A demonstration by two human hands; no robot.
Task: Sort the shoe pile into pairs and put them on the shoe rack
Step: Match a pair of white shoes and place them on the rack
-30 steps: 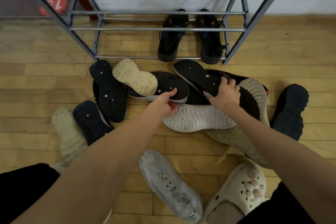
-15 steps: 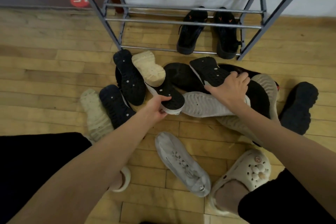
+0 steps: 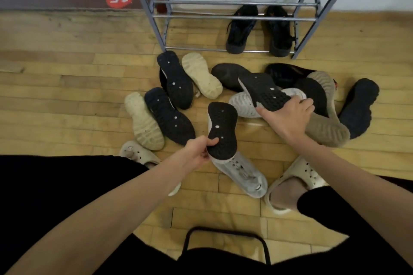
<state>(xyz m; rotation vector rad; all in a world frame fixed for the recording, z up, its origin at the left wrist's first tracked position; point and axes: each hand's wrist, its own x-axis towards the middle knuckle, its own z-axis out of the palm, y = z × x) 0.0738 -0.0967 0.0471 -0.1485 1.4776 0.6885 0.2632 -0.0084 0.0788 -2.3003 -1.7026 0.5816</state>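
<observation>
A: What could go wrong from here?

B: The right shoe (image 3: 263, 92) is half out of the pile (image 3: 317, 105), resting on a white sole (image 3: 242, 105). I judge a quick pull could drag that one along or roll the tan sole (image 3: 324, 127) at 4 o'clock. The left shoe (image 3: 222, 129) is pinched only at the heel edge, so it might swing or slip.

A: And the hands?

B: The left hand (image 3: 197, 152) is clenched on its shoe, thumb across the black sole, fingers behind. The shoe is lifted, sole toward the camera, above a white sneaker (image 3: 242, 173) on the floor. The right hand (image 3: 288, 116) grasps the other shoe's heel end, fingers curled over the far edge.

A: Do they match?

B: Both soles are black with white dots and a white rim, so they look like a pair.

A: Where's the rack?

B: The rack (image 3: 234, 3) stands at 12 o'clock, one black pair (image 3: 259, 29) already on its bottom rails, with free rail to that pair's left.
</observation>
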